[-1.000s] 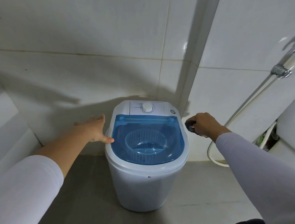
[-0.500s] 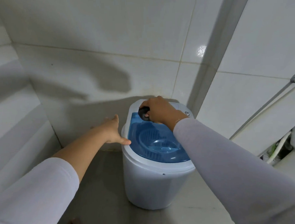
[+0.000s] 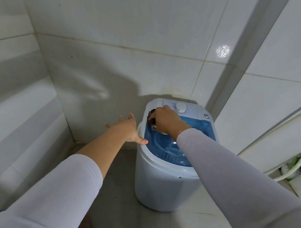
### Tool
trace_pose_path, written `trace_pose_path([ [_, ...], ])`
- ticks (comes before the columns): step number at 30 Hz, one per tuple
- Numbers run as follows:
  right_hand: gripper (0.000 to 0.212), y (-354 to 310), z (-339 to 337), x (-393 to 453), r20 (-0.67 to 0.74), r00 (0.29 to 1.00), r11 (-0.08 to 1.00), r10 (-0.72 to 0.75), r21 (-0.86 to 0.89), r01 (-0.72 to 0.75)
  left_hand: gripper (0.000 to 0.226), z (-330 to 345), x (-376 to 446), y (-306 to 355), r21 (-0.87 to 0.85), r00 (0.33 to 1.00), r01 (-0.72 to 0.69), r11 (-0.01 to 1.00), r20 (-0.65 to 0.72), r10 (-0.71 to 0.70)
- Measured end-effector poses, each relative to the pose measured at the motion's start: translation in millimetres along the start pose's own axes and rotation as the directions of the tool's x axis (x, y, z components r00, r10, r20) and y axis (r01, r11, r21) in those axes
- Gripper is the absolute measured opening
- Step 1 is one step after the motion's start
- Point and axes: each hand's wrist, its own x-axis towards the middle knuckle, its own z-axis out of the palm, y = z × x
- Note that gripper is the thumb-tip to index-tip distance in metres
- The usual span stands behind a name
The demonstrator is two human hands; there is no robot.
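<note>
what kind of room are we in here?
Probably a bathroom or laundry corner: glossy white wall tiles, a small top-loading washing machine on the tiled floor, and a white hose at lower right. The right hand holds a dark cloth against its top.

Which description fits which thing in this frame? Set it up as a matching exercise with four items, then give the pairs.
Things:
1. left hand
2. right hand
3. dark cloth
4. dial

Descriptions:
a. white, on the control panel
b. fingers straight, thumb against the rim of the washer
c. grips the dark cloth
d. at the back left corner of the blue lid

Pairs: 1-b, 2-c, 3-d, 4-a
</note>
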Motion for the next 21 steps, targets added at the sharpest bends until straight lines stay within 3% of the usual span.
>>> trace_pose_path([
  [21, 0.036, 77.0, 5.1, -43.3, -0.015, 0.972, 0.972, 0.235, 0.002, -0.235, 0.122, -2.8, -17.3, 7.4, 0.074, 0.999, 0.017, 0.997, -0.03, -0.015],
])
